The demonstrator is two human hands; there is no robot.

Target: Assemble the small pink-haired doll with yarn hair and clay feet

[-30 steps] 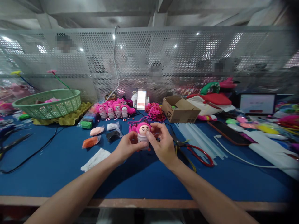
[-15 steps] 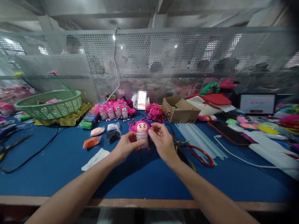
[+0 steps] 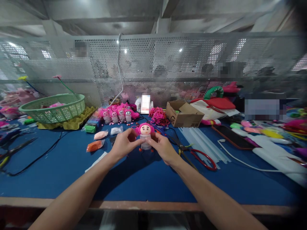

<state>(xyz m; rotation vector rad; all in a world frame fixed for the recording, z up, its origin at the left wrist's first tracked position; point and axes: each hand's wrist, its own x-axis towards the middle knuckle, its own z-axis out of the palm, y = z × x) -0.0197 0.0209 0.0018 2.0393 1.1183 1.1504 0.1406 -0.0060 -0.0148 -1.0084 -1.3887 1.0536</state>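
A small doll (image 3: 145, 135) with pink hair, a pale face and a clear ribbed body is held upright just above the blue table. My left hand (image 3: 125, 142) grips it from the left, thumb across its front. From the right, my right hand (image 3: 161, 145) closes on it too, its thumb against the body below the face. Small orange-red feet show under the doll. My fingers behind it are hidden. Left of my left hand lie an orange clay packet (image 3: 95, 145) and a pale pink packet (image 3: 101, 134).
Several similar pink dolls (image 3: 117, 115) stand at the back beside pink yarn (image 3: 158, 116) and a cardboard box (image 3: 184, 114). Red-handled scissors (image 3: 203, 159) and translucent strips (image 3: 203, 145) lie at right, near a phone (image 3: 232, 136). A green basket (image 3: 52, 108) is at left.
My right hand has moved from beside the doll's hair down to its body, thumb now on the front. My left hand has shifted slightly up its side.
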